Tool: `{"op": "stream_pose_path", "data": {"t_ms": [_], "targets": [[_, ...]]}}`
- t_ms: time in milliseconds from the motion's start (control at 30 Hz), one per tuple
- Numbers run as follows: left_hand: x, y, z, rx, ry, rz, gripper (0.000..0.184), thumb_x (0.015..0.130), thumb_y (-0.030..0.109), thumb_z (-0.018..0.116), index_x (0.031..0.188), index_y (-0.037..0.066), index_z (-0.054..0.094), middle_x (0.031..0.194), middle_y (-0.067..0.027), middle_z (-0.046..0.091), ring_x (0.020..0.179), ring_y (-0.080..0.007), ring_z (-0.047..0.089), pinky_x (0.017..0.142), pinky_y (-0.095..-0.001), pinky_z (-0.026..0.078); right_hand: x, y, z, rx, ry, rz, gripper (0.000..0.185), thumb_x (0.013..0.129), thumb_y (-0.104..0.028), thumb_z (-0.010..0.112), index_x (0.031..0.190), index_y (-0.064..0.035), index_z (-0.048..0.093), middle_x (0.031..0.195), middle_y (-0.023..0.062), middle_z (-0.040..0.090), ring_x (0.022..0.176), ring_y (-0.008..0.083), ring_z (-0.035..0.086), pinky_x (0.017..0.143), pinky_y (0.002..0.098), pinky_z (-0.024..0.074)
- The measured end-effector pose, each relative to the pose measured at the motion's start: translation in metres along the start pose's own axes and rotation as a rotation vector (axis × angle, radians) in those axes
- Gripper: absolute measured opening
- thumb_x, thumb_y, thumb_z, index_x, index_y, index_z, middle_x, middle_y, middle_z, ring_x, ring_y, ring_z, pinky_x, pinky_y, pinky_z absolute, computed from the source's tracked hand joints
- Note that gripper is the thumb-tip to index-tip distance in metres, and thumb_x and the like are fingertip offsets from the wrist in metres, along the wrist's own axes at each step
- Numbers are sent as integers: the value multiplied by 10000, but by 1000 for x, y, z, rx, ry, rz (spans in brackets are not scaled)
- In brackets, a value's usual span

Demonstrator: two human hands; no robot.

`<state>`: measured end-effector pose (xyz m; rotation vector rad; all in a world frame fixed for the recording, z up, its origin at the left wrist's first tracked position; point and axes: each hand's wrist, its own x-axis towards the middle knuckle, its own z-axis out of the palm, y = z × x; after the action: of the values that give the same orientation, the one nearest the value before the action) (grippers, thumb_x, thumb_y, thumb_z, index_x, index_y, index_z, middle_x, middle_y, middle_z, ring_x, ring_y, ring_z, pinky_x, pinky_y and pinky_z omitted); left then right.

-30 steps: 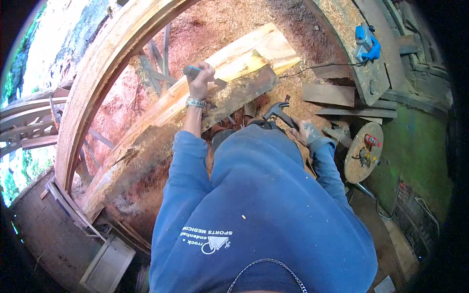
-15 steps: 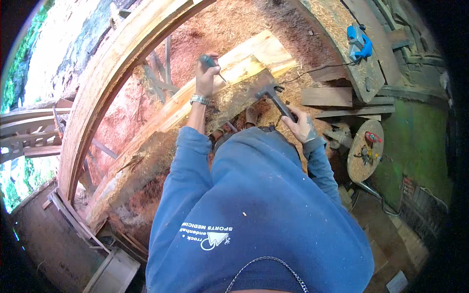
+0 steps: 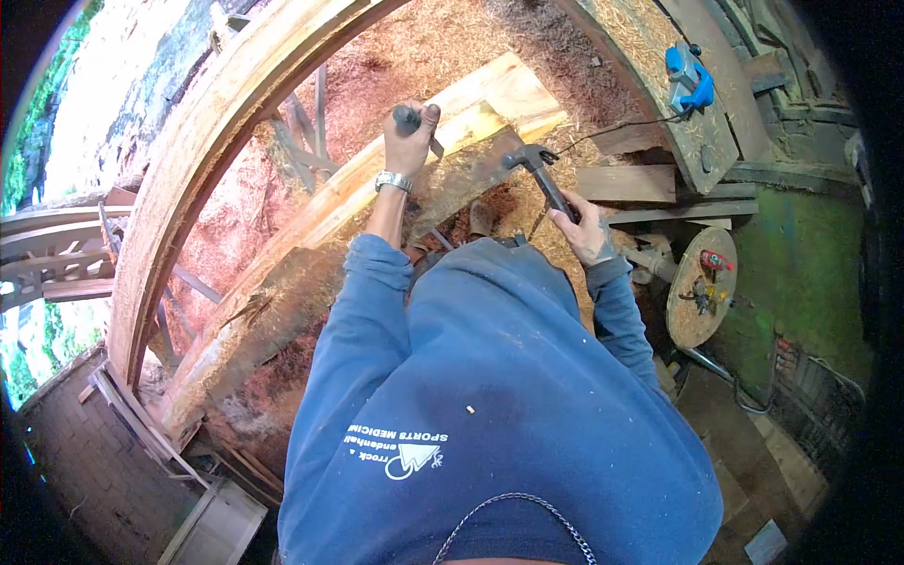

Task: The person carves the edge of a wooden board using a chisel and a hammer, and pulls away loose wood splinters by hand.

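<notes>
My left hand [image 3: 407, 149] is wrapped around the dark handle of a chisel [image 3: 407, 119]. Its metal blade points down toward the long wooden beam [image 3: 372, 179]; whether the edge touches the wood I cannot tell. On the right, my right hand [image 3: 590, 235] grips a claw hammer [image 3: 544, 176] by its dark handle. The hammer head is raised near the beam's darker, rough side, apart from the chisel. Pale, freshly cut wood shows on the beam's upper face, and its near side is brown and rough.
A large curved timber [image 3: 155, 221] arches across the left and top. A blue power planer [image 3: 689, 80] lies on a board at the upper right, its cord trailing toward the beam. A round stool top [image 3: 692, 306] bears small tools. Wood shavings [image 3: 471, 42] cover the ground.
My left hand has turned the chisel so its handle end faces me more and its blade looks wider. The hammer has shifted slightly right, its head turned.
</notes>
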<state>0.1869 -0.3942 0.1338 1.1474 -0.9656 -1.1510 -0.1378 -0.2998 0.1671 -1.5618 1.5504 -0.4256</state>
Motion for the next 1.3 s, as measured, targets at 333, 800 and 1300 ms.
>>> {"op": "stream_pose_path", "data": {"t_ms": [333,800,1300], "targets": [[-10,1,3,97,4,-45,335,905,319,703,716,73,578,614,2,576,541,-87,561,500,-255,464,10,-25,-8,-31,0,-130,448,840,-295,676,1161,15,632,920,213,689,858,269,683,778,382,520],[0,-41,17,60,-164,-8,199,876,136,694,753,25,584,645,10,567,615,-116,567,623,-280,496,85,-107,10,-643,-23,-548,203,851,-186,580,998,-60,519,708,182,636,640,382,652,568,483,516],[2,-68,7,63,-200,8,99,948,124,597,1009,49,578,845,-20,604,626,-140,563,546,-312,507,74,-111,13,-567,-127,-464,314,828,-169,595,1079,-38,460,759,237,637,770,431,659,691,520,518]]}}
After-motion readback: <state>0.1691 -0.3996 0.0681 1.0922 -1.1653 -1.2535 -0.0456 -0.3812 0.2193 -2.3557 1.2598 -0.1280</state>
